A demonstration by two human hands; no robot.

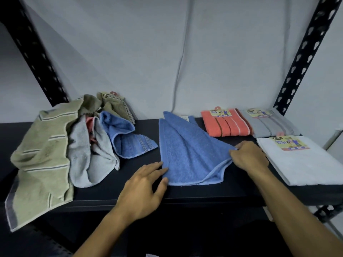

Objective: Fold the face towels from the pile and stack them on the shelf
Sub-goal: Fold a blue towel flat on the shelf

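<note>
Pale grey wall [130, 52] fills the background from 10 to 2 o'clock. A thin grey cable [182, 58] runs down it near 12, curving toward the rear of the scene. Two black perforated metal uprights lean outward: the left upright [35, 52] at 10 o'clock, the right upright [306, 52] at 2 o'clock.

Grey wall [130, 52] (dimly lit) behind black uprights [304, 58].
</note>
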